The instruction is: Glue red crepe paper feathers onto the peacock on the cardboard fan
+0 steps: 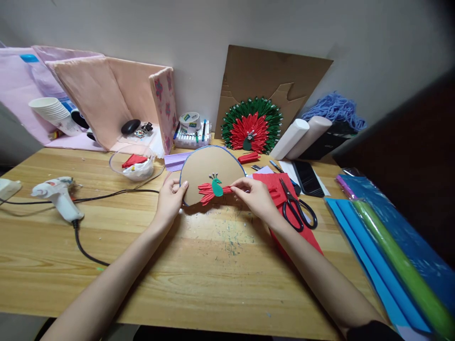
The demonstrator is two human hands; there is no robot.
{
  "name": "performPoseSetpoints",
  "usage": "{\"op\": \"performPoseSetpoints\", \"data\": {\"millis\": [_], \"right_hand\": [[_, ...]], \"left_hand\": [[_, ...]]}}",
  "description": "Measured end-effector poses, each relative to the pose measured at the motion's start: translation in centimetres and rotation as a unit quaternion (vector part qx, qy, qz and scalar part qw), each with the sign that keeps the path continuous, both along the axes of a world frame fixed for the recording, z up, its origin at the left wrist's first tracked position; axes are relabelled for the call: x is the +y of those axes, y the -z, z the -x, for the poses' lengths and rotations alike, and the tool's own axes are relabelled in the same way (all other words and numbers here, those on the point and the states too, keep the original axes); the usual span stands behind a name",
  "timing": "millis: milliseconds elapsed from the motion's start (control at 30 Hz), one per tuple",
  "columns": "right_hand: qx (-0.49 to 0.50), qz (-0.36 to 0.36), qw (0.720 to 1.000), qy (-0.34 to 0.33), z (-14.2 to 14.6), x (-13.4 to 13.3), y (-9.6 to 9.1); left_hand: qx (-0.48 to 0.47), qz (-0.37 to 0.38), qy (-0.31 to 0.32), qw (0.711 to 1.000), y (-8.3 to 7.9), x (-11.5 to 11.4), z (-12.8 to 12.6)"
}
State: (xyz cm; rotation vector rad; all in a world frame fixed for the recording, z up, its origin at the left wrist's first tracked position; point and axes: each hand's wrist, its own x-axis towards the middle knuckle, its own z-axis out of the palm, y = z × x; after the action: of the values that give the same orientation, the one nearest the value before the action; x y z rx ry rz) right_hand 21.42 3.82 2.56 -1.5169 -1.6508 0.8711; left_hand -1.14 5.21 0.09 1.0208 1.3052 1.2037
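Observation:
A rounded cardboard piece [199, 163] with a blue edge is held tilted up over the middle of the table. My left hand [170, 194] grips its left edge, thumb in front. On its lower part sits a green paper bird [217, 187] with a small crest of beads, and folded red paper strips [205, 192] fan out to its left. My right hand [254, 192] is closed in a pinch on a red paper strip [227, 189] just right of the bird. Black-handled scissors [295, 208] lie on red crepe paper [313, 239] beside my right wrist.
A white glue gun [60, 196] with its black cord lies on the left. Behind it stands a clear bowl [115, 163] with red and white scraps. A finished red-green peacock [250, 125] leans at the back. Blue and green rolls [391, 246] line the right edge.

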Motion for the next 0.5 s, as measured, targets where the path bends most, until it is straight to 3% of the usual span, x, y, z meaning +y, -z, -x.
{"op": "performPoseSetpoints", "data": {"millis": [267, 500], "right_hand": [[-0.046, -0.04, 0.998, 0.009, -0.3, 0.1, -0.1], [-0.036, -0.056, 0.995, 0.071, -3.1, 1.2, -1.8]], "left_hand": [[0.002, 0.01, -0.01, 1.0, 0.1, 0.2, 0.1], [-0.005, 0.053, -0.012, 0.999, -0.4, 0.4, 0.4]]}}
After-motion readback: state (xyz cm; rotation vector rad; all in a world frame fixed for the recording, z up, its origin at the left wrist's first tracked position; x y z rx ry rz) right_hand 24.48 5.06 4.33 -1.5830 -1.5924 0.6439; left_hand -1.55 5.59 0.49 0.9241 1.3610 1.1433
